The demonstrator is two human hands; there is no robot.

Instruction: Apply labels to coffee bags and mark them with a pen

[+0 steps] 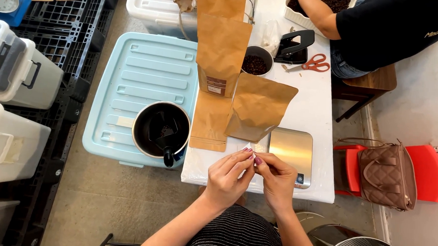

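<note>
From the head camera, looking straight down, the left hand [227,176] and the right hand [276,179] met over the near edge of the white bench [317,101]. Both hands pinched one small white slip [251,149] between their fingertips, the thumbs and forefingers closed on it from either side (what the slip was could not be made out, most of it being hidden by the fingers). The slip sat just above the bench edge, between a flat brown paper pouch [209,121] to its left and a steel kitchen scale [290,151] to its right.

Just beyond the hands a fuller brown pouch [259,108] lay tilted, partly overlapping the flat one, and a third, taller pouch [222,52] lay farther up the bench. Beside that one stood a round cup of dark coffee beans [255,64], with a black hole punch [293,45] and red-handled scissors [314,63] near it.

Left of the bench, a pale blue bin lid [141,72] carried a dark round bowl [161,129] holding a black scoop. At the far end of the bench another person's arm [314,12] reached into a white tray of beans [291,13]. To the right, a brown quilted handbag [387,175] rested on a red stool [429,171].
</note>
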